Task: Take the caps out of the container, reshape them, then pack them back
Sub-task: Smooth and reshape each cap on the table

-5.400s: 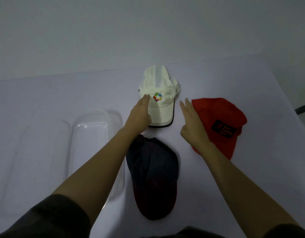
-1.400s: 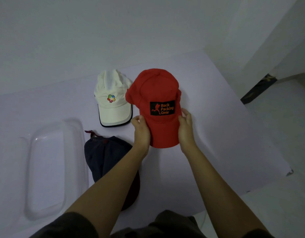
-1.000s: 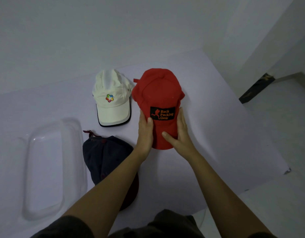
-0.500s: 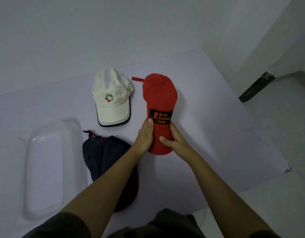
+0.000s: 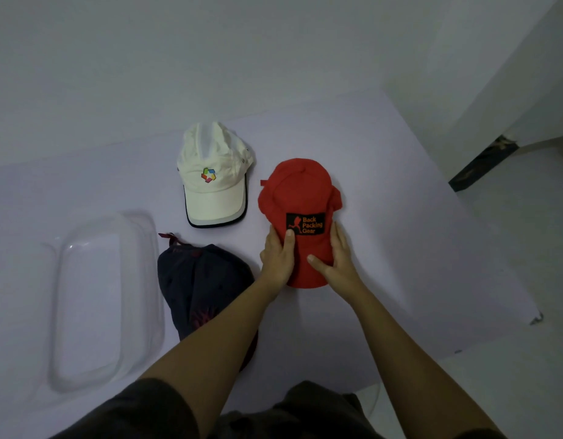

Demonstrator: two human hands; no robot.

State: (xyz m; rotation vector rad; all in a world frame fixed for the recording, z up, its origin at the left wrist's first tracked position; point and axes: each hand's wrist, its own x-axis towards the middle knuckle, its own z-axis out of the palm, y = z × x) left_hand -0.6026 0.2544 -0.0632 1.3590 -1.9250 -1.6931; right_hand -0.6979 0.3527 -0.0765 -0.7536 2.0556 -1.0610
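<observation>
You are looking down at a pale lavender bench [image 5: 384, 217] whose far edge meets a plain, unmarked wall [image 5: 210, 52] of nearly the same tone, all under dim, even light with soft shadows. To your right the bench ends at a straight edge, and past it lies a light grey floor [image 5: 511, 264] with a white wall corner [image 5: 495, 74] rising above it. At the base of that corner a dark strip [image 5: 482, 163] runs along the floor.
</observation>
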